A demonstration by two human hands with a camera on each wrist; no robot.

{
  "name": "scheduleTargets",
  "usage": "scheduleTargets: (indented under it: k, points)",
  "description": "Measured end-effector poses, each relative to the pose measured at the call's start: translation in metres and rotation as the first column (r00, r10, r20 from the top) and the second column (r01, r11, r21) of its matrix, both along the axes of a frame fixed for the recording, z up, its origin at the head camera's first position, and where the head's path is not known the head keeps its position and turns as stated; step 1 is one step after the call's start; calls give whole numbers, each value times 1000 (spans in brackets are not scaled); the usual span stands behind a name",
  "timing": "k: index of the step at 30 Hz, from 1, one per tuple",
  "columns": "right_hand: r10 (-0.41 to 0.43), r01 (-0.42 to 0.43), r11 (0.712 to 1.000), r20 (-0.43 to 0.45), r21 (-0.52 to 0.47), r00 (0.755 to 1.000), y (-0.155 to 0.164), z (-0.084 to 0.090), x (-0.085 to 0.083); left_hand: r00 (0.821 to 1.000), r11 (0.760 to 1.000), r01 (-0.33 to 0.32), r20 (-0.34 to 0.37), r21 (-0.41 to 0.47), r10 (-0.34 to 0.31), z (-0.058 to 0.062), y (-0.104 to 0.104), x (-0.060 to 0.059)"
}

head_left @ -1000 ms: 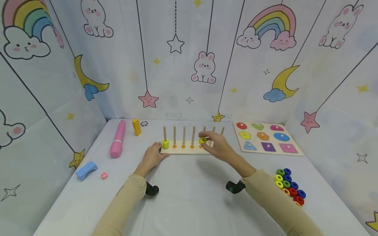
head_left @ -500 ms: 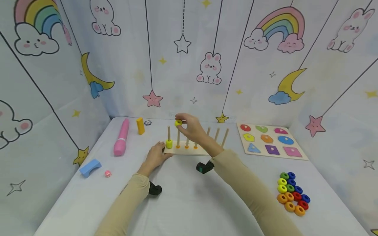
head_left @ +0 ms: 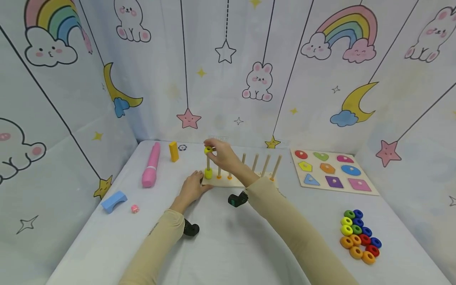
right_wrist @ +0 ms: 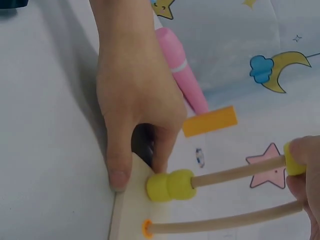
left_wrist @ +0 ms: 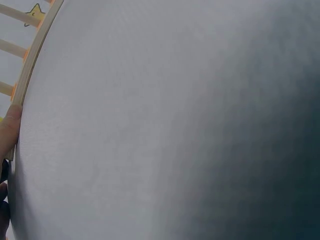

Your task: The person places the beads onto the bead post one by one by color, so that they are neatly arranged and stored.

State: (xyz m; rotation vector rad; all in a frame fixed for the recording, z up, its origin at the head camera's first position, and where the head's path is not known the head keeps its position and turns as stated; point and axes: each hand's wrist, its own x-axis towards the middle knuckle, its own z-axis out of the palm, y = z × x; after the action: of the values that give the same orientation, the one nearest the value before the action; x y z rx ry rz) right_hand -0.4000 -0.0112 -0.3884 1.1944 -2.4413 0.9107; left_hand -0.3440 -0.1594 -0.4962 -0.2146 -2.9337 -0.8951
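Note:
My left hand [head_left: 192, 188] grips the left end of a wooden peg board [head_left: 228, 183]; in the right wrist view its thumb lies along the front edge and fingers reach behind. Above, my right hand [head_left: 225, 155] pinches a yellow ring [head_left: 208, 150] at the tip of the leftmost peg. In the right wrist view that ring [right_wrist: 292, 161] meets the peg's top end; whether the peg passes into it cannot be told. Two stacked yellow rings [right_wrist: 171, 186] sit at this peg's foot. The other pegs [head_left: 255, 162] stand to the right, some partly hidden by my right hand.
Loose coloured rings [head_left: 356, 229] lie in a cluster at the right. Behind them is a shape puzzle board [head_left: 313, 180]. At the left are a pink cylinder-like toy [head_left: 151, 165], a yellow block [head_left: 173, 152], a blue arch block [head_left: 114, 202] and a small pink die-like piece [head_left: 135, 208].
My right hand has carried the yellow ring leftward from the board's right part, raising it, to the leftmost peg's tip. My left hand keeps its grip. The head view has shifted slightly.

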Motion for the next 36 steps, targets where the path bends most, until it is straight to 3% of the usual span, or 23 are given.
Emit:
scheduleTargets:
  k: [11,18,26,31,36]
  points:
    - [-15,10,997,-63,-77,998,22,5,7,999,999,33,-43,15,-33,5,5,-3]
    - [8,-10,976,-11,-217,1000,55,-1,31,999,1000,31,-16,0,-31,3,7,-3]
    - [-51,61,971,48,-233,998,140,-31,58,999,999,20,-30,-29,-20,2,4,1]
    - [-174,186,962,75,-197,982,207,-49,64,999,999,23,-37,-25,-24,0,2,2]
    - [-313,321,936,78,-142,947,274,-63,79,999,999,27,-31,-18,-28,-1,2,3]
